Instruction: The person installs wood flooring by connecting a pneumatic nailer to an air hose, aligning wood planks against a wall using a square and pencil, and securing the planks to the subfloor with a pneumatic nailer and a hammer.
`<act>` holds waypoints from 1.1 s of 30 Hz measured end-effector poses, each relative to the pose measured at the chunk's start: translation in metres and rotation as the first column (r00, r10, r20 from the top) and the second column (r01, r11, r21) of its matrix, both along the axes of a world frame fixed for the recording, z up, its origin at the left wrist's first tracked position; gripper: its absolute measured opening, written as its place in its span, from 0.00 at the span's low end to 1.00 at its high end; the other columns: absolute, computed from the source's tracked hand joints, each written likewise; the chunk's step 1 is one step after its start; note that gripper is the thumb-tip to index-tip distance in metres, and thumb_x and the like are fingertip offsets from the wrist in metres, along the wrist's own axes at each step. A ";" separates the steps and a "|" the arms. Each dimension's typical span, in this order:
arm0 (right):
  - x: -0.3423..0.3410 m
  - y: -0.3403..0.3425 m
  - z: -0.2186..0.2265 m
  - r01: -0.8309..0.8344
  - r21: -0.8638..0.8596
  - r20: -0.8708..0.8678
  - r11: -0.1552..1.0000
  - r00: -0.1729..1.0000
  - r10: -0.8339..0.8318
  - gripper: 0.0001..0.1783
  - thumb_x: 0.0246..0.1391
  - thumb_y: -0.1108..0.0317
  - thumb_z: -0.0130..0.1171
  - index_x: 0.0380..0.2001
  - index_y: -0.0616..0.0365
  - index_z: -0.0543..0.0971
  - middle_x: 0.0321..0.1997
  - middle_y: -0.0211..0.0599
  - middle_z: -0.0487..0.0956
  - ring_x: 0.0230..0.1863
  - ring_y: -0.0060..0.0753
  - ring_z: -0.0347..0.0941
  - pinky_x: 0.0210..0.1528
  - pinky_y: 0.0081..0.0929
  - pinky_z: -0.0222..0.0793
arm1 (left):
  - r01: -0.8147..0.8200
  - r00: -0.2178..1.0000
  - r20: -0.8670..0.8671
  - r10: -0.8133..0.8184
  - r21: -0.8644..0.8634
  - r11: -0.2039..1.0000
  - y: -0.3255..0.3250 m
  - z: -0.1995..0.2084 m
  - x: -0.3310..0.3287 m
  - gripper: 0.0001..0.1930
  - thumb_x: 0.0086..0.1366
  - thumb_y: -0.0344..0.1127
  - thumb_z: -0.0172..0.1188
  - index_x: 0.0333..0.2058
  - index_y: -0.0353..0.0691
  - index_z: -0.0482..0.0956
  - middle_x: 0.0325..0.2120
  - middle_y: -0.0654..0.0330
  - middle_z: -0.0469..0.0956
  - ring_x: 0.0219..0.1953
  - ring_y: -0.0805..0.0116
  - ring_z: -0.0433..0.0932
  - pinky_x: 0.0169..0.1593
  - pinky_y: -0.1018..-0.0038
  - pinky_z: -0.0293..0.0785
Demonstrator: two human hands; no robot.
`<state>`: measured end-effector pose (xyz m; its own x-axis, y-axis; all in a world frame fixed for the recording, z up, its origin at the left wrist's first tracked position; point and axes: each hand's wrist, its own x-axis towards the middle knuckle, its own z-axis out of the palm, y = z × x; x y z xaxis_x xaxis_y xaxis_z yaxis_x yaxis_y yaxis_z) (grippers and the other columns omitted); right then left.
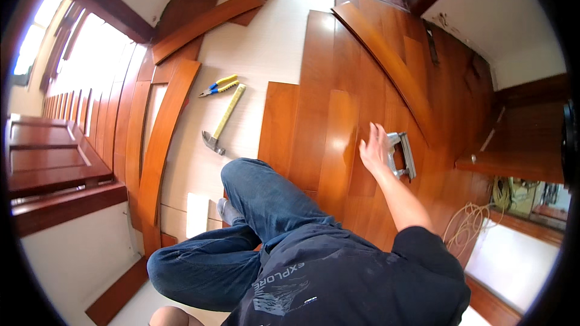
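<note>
My right hand reaches over the reddish-brown wooden floorboards, fingers stretched out, with nothing seen in its grasp. Just beside it on the boards lies a silver metal hand stapler; a gap between hand and tool is hard to judge. My left hand is not seen; only a rounded patch of bare skin shows at the lower edge. On the pale underlay left of the laid boards rest a claw hammer with a yellow handle and pliers with yellow-and-blue grips.
A loose plank lies slanted across the laid boards. More loose planks lie at left, with another plank at the far left. A coiled pale cord sits near the cabinet at right. My folded legs occupy the near side.
</note>
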<state>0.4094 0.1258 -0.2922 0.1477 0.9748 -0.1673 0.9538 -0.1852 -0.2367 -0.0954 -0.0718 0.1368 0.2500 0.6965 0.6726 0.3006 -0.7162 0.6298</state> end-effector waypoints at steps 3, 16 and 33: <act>-0.032 0.050 -0.049 0.005 0.102 -0.051 0.995 0.999 0.000 0.38 0.64 0.57 0.58 0.71 0.59 0.59 0.77 0.53 0.54 0.76 0.58 0.51 0.76 0.55 0.48 | 0.246 0.951 0.140 -0.275 0.193 0.950 0.019 0.012 0.052 0.19 0.71 0.32 0.55 0.60 0.47 0.74 0.36 0.64 0.78 0.30 0.79 0.75 0.34 0.79 0.67; -0.070 0.080 -0.139 0.218 0.232 0.179 0.948 0.948 -0.262 0.36 0.64 0.52 0.52 0.71 0.58 0.63 0.79 0.47 0.57 0.78 0.48 0.52 0.78 0.51 0.44 | 0.584 0.656 0.365 -0.660 0.309 0.751 0.217 -0.046 0.037 0.12 0.68 0.34 0.62 0.49 0.44 0.78 0.34 0.67 0.79 0.30 0.78 0.78 0.41 0.76 0.74; -0.061 0.080 -0.147 0.216 0.176 0.155 0.960 0.957 -0.244 0.39 0.60 0.53 0.52 0.72 0.57 0.59 0.80 0.49 0.53 0.78 0.53 0.49 0.78 0.57 0.41 | 0.628 0.693 0.211 -0.690 0.293 0.721 0.407 -0.040 0.046 0.09 0.61 0.24 0.63 0.38 0.48 0.81 0.33 0.70 0.79 0.30 0.76 0.78 0.45 0.66 0.77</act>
<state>0.3484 0.2055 -0.4387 0.3841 0.9227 0.0323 0.9186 -0.3783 -0.1145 -0.0494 0.3356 0.0967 0.3729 0.2821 0.8840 -0.4644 -0.7680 0.4410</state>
